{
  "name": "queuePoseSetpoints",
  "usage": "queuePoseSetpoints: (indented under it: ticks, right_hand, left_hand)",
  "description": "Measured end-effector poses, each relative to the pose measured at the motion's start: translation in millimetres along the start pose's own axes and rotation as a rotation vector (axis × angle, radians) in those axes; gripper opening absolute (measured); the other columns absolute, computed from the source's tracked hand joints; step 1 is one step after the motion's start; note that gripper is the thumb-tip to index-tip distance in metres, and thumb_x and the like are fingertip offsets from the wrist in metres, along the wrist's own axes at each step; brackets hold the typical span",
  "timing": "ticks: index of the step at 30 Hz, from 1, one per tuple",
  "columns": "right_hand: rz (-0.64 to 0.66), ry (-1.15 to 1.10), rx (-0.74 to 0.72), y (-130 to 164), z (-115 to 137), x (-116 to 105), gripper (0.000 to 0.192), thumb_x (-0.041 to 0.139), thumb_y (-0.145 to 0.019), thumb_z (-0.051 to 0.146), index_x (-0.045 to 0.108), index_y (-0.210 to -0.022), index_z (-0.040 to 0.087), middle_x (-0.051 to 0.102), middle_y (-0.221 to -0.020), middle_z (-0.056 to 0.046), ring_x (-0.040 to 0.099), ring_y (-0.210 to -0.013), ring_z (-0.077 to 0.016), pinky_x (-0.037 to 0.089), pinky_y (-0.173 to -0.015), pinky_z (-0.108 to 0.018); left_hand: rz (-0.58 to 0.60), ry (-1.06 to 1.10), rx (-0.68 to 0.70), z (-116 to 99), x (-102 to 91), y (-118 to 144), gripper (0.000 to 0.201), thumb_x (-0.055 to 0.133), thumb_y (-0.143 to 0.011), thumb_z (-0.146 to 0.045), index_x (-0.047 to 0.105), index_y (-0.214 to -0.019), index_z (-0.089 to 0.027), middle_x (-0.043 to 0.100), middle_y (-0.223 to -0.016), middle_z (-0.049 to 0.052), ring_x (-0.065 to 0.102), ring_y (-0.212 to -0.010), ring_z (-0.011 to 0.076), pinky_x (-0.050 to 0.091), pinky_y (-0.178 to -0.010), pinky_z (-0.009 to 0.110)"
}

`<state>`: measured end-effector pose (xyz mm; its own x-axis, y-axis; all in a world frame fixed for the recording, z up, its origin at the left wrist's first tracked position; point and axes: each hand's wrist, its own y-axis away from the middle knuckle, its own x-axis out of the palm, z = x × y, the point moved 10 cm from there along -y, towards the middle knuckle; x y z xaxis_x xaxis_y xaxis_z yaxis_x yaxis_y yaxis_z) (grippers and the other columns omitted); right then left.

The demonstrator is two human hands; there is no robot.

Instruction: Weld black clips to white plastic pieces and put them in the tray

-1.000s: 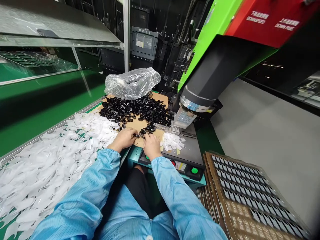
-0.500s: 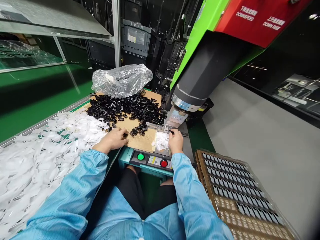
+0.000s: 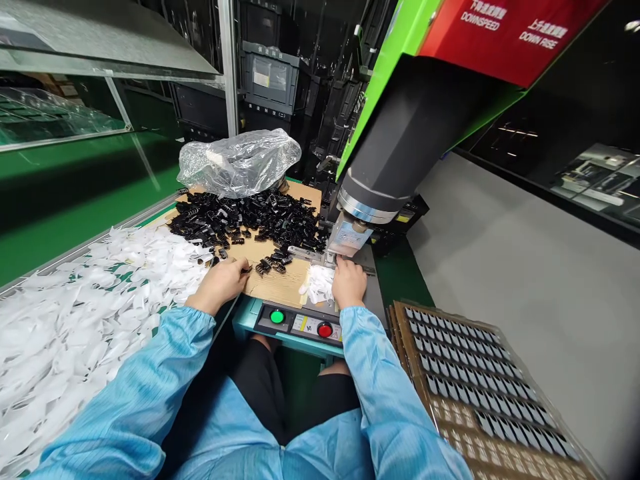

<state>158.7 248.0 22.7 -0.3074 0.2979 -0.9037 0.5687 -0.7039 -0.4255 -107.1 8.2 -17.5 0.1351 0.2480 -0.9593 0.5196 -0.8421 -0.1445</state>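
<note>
My left hand (image 3: 223, 283) is closed in a pinch over the cardboard (image 3: 265, 288), with a small black plastic part (image 3: 249, 269) at its fingertips. A heap of black plastic parts (image 3: 280, 217) lies just beyond it, and a few loose ones (image 3: 270, 265) sit nearer. My right hand (image 3: 350, 283) has its fingers bent together at the metal fixture (image 3: 306, 253), below the press head (image 3: 350, 235). What those fingers hold is hidden. A small pile of white pieces (image 3: 318, 283) lies right beside this hand, on its left.
Many white pieces (image 3: 100, 320) cover the left table. A clear plastic bag (image 3: 240, 163) rests behind the black heap. On the front panel are a green button (image 3: 277, 317) and a red button (image 3: 325, 330). Trays of grey parts (image 3: 480, 373) stand at right.
My right hand has moved slightly forward to the fixture, and the black part seen at its fingertips is now hidden. My left fingers have drawn together into a pinch. The view has shifted slightly.
</note>
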Motion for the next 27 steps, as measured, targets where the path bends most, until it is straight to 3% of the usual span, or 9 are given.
queuePoseSetpoints:
  ticks: [5, 8, 12, 19, 22, 27]
  right_hand:
    - [0.096, -0.03, -0.013, -4, -3, -2, 0.05, 0.054, -0.099, 0.019, 0.064, -0.147, 0.028, 0.067, -0.129, -0.015, 0.051, -0.116, -0.0349, 0.04, -0.093, -0.045]
    - [0.091, -0.145, -0.019, -1, -13, -7, 0.052, 0.055, -0.099, 0.021, 0.063, -0.149, 0.029, 0.066, -0.133, -0.013, 0.052, -0.118, -0.0334, 0.042, -0.099, -0.045]
    - [-0.044, -0.309, 0.029, 20, -46, -16, 0.046, 0.05, -0.1, 0.024, 0.066, -0.144, 0.027, 0.066, -0.136, -0.01, 0.053, -0.122, -0.0303, 0.042, -0.106, -0.043]
    - [-0.153, -0.421, 0.213, 67, -116, 0, 0.036, 0.05, -0.098, 0.028, 0.073, -0.125, 0.018, 0.071, -0.126, -0.014, 0.058, -0.114, -0.0313, 0.046, -0.104, -0.045]
    - [-0.142, -0.431, 0.179, 69, -114, 1, 0.032, 0.051, -0.097, 0.027, 0.074, -0.119, 0.019, 0.072, -0.122, -0.013, 0.058, -0.113, -0.0307, 0.046, -0.103, -0.044]
    - [-0.121, -0.412, 0.152, 67, -103, -2, 0.027, 0.053, -0.099, 0.027, 0.074, -0.115, 0.02, 0.073, -0.118, -0.012, 0.058, -0.112, -0.0299, 0.045, -0.102, -0.042]
  left_hand:
    - [-0.032, 0.06, -0.067, 1, -14.1, 6, 0.027, 0.055, -0.098, -0.039, 0.071, -0.114, -0.024, 0.077, -0.108, 0.011, 0.073, -0.1, 0.0307, 0.054, -0.082, 0.038]
    - [-0.085, 0.177, -0.081, -13, -25.2, 6, 0.034, 0.057, -0.098, -0.043, 0.071, -0.124, -0.026, 0.079, -0.106, 0.008, 0.074, -0.096, 0.0278, 0.055, -0.082, 0.036]
    - [-0.126, 0.345, 0.016, -66, -28.4, -8, 0.035, 0.06, -0.099, -0.044, 0.075, -0.126, -0.027, 0.08, -0.112, 0.005, 0.074, -0.095, 0.0241, 0.055, -0.086, 0.034]
    - [-0.075, 0.42, 0.135, -168, -0.8, -60, 0.033, 0.062, -0.101, -0.038, 0.079, -0.125, -0.023, 0.08, -0.115, 0.008, 0.074, -0.1, 0.0252, 0.057, -0.092, 0.036]
    - [-0.101, 0.393, 0.176, -196, 9.7, -76, 0.033, 0.06, -0.103, -0.037, 0.079, -0.126, -0.024, 0.077, -0.125, 0.009, 0.072, -0.11, 0.0254, 0.056, -0.097, 0.036]
    - [-0.107, 0.317, 0.246, -224, 26.6, -87, 0.035, 0.056, -0.105, -0.037, 0.077, -0.13, -0.023, 0.073, -0.124, 0.011, 0.069, -0.113, 0.0244, 0.055, -0.097, 0.034]
